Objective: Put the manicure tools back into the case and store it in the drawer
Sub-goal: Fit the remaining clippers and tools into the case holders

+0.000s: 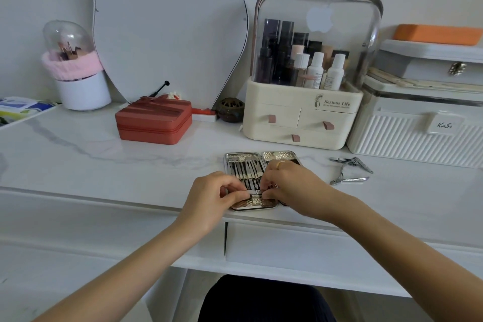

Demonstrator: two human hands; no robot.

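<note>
Two bare arms reach up the picture, the left from 7 o'clock and the right from 4 o'clock; they meet near the middle; the left hand has curled fingers, thumb and fingertips pinched together, pointing to 3 o'clock; the right hand curls too, fingertips pinching toward 9 o'clock; one finger wears a ring.

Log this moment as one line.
case: open | both hands: pinching tool at case | nippers, clippers: still out | drawer: shut
</note>
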